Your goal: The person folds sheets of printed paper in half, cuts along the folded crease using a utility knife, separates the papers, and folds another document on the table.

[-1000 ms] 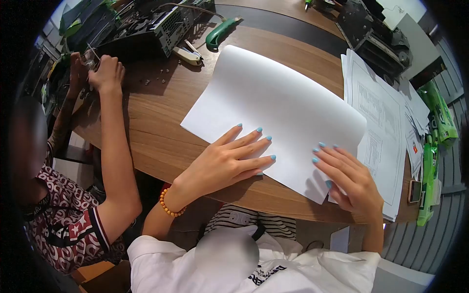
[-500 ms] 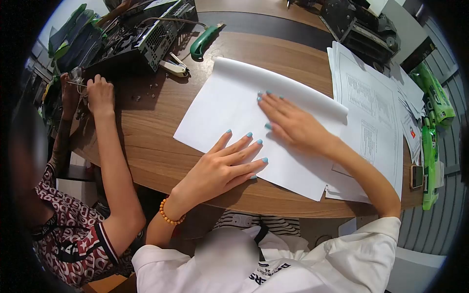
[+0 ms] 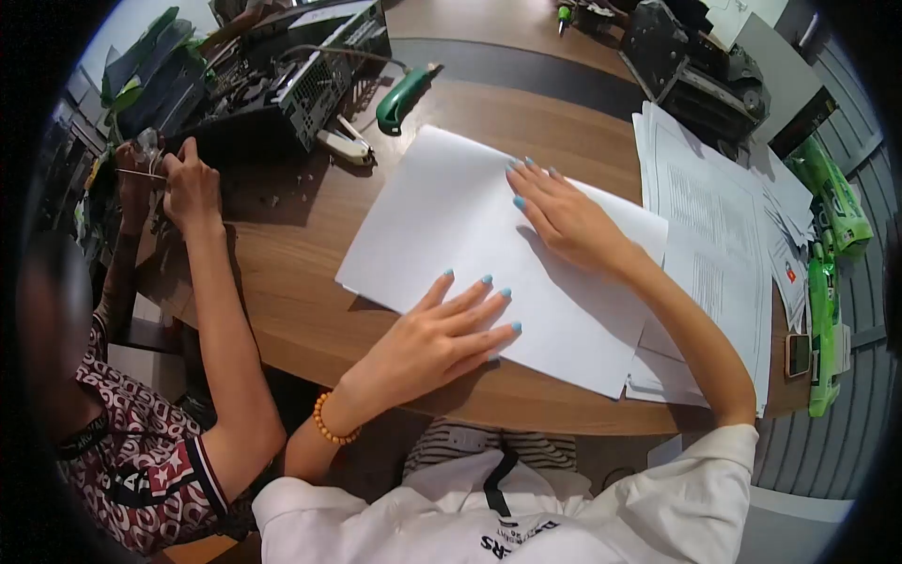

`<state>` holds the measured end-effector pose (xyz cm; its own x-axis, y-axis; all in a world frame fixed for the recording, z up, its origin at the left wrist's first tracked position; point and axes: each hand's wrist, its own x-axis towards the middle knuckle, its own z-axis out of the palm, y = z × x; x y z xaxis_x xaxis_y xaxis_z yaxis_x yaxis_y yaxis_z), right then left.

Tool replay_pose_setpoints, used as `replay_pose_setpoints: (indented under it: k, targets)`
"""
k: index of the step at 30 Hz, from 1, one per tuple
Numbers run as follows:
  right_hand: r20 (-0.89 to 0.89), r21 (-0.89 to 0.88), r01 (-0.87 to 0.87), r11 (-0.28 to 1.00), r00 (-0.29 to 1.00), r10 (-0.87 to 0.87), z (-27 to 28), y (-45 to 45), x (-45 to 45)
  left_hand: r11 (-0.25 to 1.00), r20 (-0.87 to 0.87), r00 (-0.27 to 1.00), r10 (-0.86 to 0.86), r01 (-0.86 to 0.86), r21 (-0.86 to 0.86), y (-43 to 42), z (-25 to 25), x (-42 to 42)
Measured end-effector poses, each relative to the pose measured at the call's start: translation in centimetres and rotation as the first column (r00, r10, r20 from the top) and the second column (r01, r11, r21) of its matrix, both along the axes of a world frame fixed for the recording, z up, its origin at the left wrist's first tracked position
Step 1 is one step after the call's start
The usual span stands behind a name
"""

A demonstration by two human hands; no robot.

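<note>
A large white sheet of paper (image 3: 423, 211) lies on the wooden table in front of me, spread out nearly flat. My left hand (image 3: 437, 336) rests on its near edge, fingers spread and holding nothing. Higher up on the sheet, my right hand (image 3: 573, 218) lies palm down near the far edge, its fingers stretched out. Light blue polish shows on the nails of both hands, and an orange bead bracelet (image 3: 334, 418) circles my left wrist. Under the sheet's right side sits a stack of printed papers (image 3: 700, 216).
At the left, a co-worker's hands (image 3: 193, 188) work beside an opened computer case (image 3: 310, 103). A green-handled tool (image 3: 404, 99) and a white stapler-like tool (image 3: 346, 148) lie beyond the sheet. Black equipment (image 3: 700, 80) stands back right; a phone (image 3: 797, 355) and green packets (image 3: 832, 197) are at the right.
The sheet's far edge, curled up before, now lies flatter. My right hand has slid toward that far edge, while my left hand stays on the near edge.
</note>
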<state>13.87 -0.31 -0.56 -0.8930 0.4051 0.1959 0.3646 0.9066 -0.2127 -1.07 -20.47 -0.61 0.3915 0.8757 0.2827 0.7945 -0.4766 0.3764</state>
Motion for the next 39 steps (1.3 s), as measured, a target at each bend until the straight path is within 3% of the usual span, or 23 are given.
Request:
replay_pose_setpoints:
  k: [10, 12, 18, 24, 26, 28, 30, 32, 33, 35, 39]
  targets:
    - [-0.101, -0.025, 0.056, 0.998, 0.993, -0.059, -1.4, 1.7, -7.9, 1.0, -0.035, 0.999, -0.016, 0.015, -0.004, 0.2, 0.3, -0.5]
    - [0.05, 0.057, 0.116, 0.992, 0.992, -0.119, -1.2, 1.4, -9.7, 1.0, -0.041, 0.999, -0.017, 0.017, -0.005, 0.2, 0.5, -0.6]
    - [-0.077, 0.102, 0.185, 0.977, 0.981, -0.178, -2.9, 0.8, -14.2, 1.0, -0.028, 1.0, -0.013, 0.012, -0.023, 0.2, 0.2, -0.7]
    - [-0.17, 0.005, 0.066, 0.998, 0.983, -0.065, -3.0, 1.7, -13.3, 0.998, -0.012, 1.0, 0.02, -0.021, -0.067, 0.1, 1.0, -0.4]
    - [-0.124, 0.025, 0.064, 0.998, 0.99, -0.06, -2.3, 2.4, -11.6, 0.997, -0.009, 1.0, 0.024, -0.024, -0.067, 0.1, 0.9, -0.4]
    - [-0.423, -0.157, -0.141, 0.978, 0.904, 0.062, -2.0, 3.3, -9.7, 0.997, -0.009, 1.0, 0.024, -0.024, -0.07, 0.1, 0.9, -0.3]
    - [-0.435, -0.176, -0.174, 0.969, 0.897, 0.082, -1.6, 4.2, -7.6, 0.996, -0.012, 0.999, 0.031, -0.031, -0.084, 0.0, 1.0, -0.2]
    - [-0.515, -0.356, -0.212, 0.91, 0.857, -0.002, -1.4, 5.0, -5.7, 0.996, -0.01, 1.0, 0.027, -0.028, -0.085, 0.0, 0.9, -0.3]
    - [-0.515, -0.354, -0.21, 0.911, 0.857, -0.003, -1.3, 5.3, -4.9, 0.996, -0.008, 1.0, 0.026, -0.026, -0.086, 0.0, 0.9, -0.3]
    - [-0.553, -0.48, -0.177, 0.859, 0.821, -0.14, -1.0, 5.7, -3.6, 0.996, -0.003, 1.0, 0.026, -0.026, -0.084, 0.0, 0.9, -0.3]
    - [-0.607, -0.486, -0.097, 0.868, 0.752, -0.256, 0.4, 6.1, -2.5, 0.996, -0.019, 1.0, 0.025, -0.026, -0.083, 0.1, 1.2, -0.3]
